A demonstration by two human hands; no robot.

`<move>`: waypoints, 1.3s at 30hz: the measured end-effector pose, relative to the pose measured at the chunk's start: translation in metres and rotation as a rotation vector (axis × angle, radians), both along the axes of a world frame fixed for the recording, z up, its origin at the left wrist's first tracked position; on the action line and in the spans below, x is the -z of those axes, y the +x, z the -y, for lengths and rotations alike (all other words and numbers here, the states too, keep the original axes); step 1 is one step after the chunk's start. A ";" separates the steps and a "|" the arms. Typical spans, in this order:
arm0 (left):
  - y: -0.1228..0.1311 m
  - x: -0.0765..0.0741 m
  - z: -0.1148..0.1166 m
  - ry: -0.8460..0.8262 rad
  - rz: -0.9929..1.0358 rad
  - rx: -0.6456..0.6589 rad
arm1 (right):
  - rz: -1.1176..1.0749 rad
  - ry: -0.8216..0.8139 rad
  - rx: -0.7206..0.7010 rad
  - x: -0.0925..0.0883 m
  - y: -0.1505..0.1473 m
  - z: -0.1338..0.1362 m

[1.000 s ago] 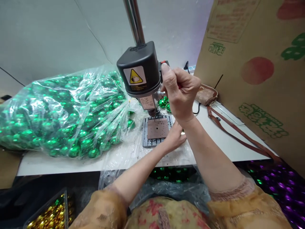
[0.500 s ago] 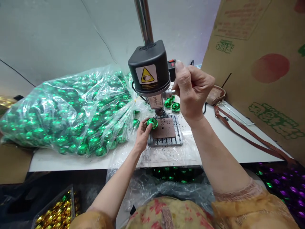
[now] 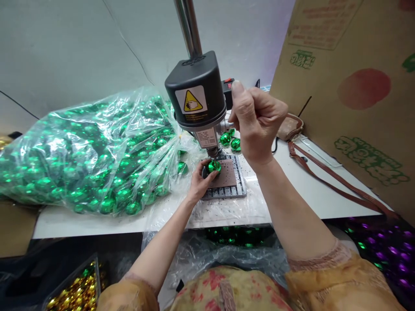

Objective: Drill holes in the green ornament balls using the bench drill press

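My left hand pinches a shiny green faceted ball between thumb and fingers. It holds the ball right under the chuck of a small black drill press, over a brown board on the slotted metal base. Closed in a fist, my right hand is at the machine's right side, gripping the feed handle, most of which the fingers hide. Whether the bit touches the ball cannot be made out. Dark shavings lie scattered over the board and base.
A large clear bag of green balls fills the table's left. Loose green balls lie behind the base. At right are a strapped brown bag and a tall cardboard box. Gold balls and purple balls sit below.
My left hand has moved the green ball rightward, from the board's left edge to beneath the chuck. My right hand stays closed at the handle. The view has shifted slightly.
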State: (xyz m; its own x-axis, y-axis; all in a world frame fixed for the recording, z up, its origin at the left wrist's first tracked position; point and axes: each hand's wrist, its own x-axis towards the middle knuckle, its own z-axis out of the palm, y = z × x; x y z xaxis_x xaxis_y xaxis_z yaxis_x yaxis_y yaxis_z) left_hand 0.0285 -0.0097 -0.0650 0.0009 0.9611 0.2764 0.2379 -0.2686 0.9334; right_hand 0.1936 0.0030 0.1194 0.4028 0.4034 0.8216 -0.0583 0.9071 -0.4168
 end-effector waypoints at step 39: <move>0.016 0.001 0.013 0.073 -0.099 0.018 | -0.011 0.155 0.083 0.027 -0.004 0.006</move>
